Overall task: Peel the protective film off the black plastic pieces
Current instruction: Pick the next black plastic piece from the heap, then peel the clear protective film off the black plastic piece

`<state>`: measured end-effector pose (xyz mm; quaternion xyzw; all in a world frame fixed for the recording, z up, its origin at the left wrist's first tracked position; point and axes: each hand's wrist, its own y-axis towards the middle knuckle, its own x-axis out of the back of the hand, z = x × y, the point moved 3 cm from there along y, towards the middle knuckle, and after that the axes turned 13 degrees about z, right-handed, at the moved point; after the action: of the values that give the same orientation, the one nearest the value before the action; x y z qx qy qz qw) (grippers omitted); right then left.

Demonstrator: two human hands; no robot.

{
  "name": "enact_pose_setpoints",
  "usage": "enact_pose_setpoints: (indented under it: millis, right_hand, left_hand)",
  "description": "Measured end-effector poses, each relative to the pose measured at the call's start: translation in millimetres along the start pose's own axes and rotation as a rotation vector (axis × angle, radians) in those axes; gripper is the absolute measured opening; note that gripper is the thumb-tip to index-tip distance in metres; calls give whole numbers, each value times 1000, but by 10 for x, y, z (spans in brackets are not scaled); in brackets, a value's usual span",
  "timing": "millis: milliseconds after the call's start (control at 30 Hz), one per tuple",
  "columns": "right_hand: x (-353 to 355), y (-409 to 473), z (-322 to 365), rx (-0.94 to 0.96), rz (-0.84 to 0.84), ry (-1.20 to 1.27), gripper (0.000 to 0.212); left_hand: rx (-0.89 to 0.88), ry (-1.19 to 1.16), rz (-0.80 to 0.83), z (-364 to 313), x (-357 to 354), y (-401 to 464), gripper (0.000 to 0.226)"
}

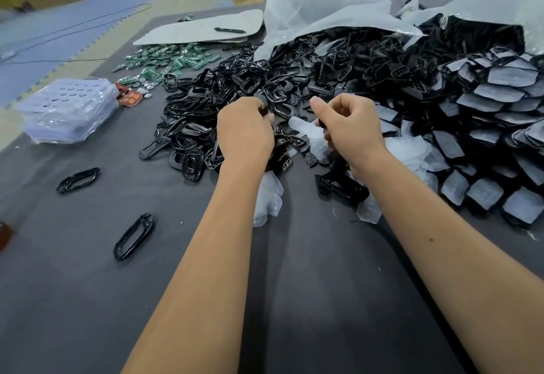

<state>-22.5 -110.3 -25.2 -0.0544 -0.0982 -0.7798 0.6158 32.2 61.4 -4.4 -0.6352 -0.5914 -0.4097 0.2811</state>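
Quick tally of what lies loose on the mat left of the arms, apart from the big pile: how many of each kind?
Black frames: 2
Stack of clear trays: 1
Brown thing at the mat's left edge, cut off by the frame: 1
Total: 4

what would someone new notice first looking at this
Most striking is the huge heap of black plastic pieces spilling from white bags across the far half of the grey table. At centre, the left hand and right hand pinch something small over it, with clear peeled film between them. Green circuit boards lie far left.
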Motion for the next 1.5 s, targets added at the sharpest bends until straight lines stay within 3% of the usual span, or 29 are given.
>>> enact_pose_setpoints:
  millis: [100,233,367,500,700,1067,1367,1500]
  right_hand:
    - [37,-31,5,25,75,130,23]
    - [170,-159,-13,79,120,175,19]
    - [368,-285,-23,149,-4,54,24]
    - [467,-343,-57,178,-1,35,27]
    - [434,-394,-163,167,38,99,19]
    - [386,-458,-131,212,57,141,11]
    - [447,-402,-183,217,-54,156,10]
    - [442,-401,-185,206,-22,241,6]
  left_hand:
    - [-95,-168,-79,-101,39,-44,12]
    - [-126,-783,42,-282,-91,-179,17]
    - [-175,-840,114,-353,-290,-317,15]
    - [-178,-1045,313,-344,-402,-430,14]
    - [-268,-1118,258,-366,-399,-406,22]
    - [-141,-1385,253,-370,-492,-369,38]
    - [-215,-948,-27,-299,-450,-323,20]
    - [-227,-1007,-18,-315,-473,-331,14]
